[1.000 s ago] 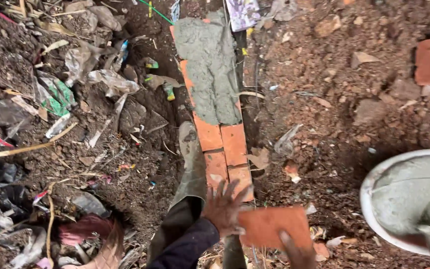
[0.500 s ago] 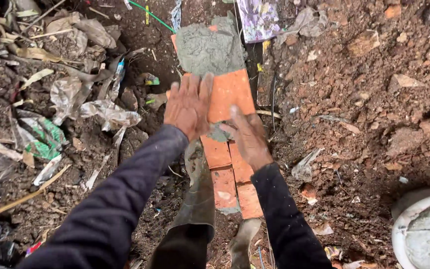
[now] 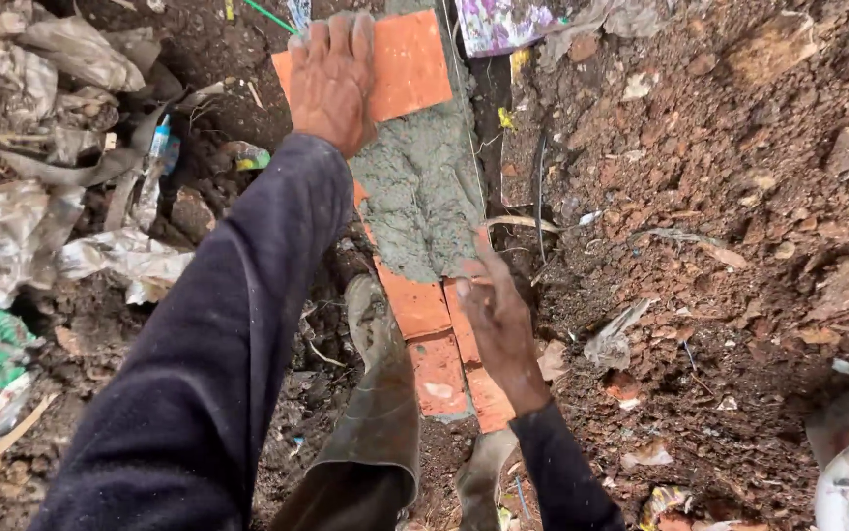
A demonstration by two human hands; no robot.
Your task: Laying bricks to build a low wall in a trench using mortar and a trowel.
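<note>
Mortar bed [image 3: 422, 192]: grey, wet, spread over the brick row [image 3: 439, 339]. Brick [image 3: 385, 69]: orange, lying at the mortar's far end. Left hand [image 3: 334, 74]: flat, fingers spread, pressing the brick. Right hand [image 3: 493, 300]: loosely open, empty, beside the mortar edge.

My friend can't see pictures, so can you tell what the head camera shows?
A person's left hand presses an orange brick flat onto wet grey mortar at the end of a brick row. The right hand hovers open over the row, with reddish soil and scattered litter around.
</note>
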